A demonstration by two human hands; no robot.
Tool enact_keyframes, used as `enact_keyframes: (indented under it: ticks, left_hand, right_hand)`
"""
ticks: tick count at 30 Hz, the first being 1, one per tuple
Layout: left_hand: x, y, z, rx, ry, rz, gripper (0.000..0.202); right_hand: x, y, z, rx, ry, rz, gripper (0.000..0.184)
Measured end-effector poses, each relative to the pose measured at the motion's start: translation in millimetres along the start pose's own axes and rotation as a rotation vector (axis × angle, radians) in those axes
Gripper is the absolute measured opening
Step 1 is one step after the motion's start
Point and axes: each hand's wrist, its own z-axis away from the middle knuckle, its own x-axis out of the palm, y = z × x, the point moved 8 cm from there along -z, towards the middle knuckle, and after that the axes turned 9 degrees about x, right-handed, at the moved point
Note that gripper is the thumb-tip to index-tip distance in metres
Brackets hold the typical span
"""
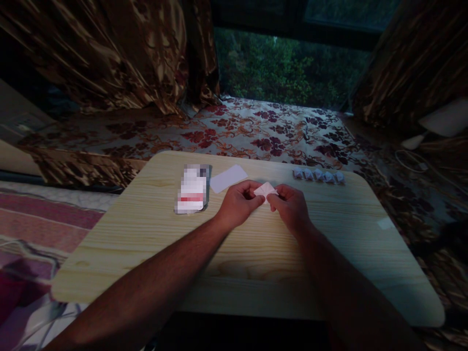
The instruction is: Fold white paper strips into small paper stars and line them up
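Between my two hands is a small folded piece of white paper [265, 189], held just above the wooden table [146, 243]. My left hand [237, 202] pinches its left side, thumb on the near face. At the right side, my right hand [293, 204] grips it with thumb and fingers closed. The paper looks roughly diamond-shaped with creases. Beyond my left hand lies a flat stack or sheet of pale paper [228, 179]. Several small folded paper pieces [319, 175] stand in a row at the far right of the table.
A blurred-out flat item, white with a red band [192, 190], lies on the table's left part. A small white scrap [385, 223] is near the right edge. Behind the table is a ledge with flowered cloth [270, 126]. A striped bed cover [47, 219] is at left.
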Motion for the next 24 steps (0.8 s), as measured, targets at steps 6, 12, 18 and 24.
enact_keyframes:
  ticks: [6, 12, 18, 24]
  left_hand:
    - [-1.8, 0.7, -0.3, -0.001, 0.032, 0.021, 0.026]
    - [-8.0, -1.8, -1.5, -0.004, 0.069, 0.003, 0.027]
    - [-8.5, -4.1, -1.4, -0.013, 0.068, 0.001, 0.026]
    - [-6.7, -0.1, -0.4, -0.030, 0.037, 0.005, 0.024]
  right_hand:
    - [1.1, -1.4, 0.6, 0.001, -0.011, 0.013, 0.012]
    - [-0.3, -5.0, 2.6, 0.042, -0.021, -0.025, 0.012]
    - [0.3, -2.1, 2.4, 0.097, -0.033, -0.051, 0.011]
    - [-2.8, -3.9, 0.2, 0.050, -0.010, 0.023, 0.015]
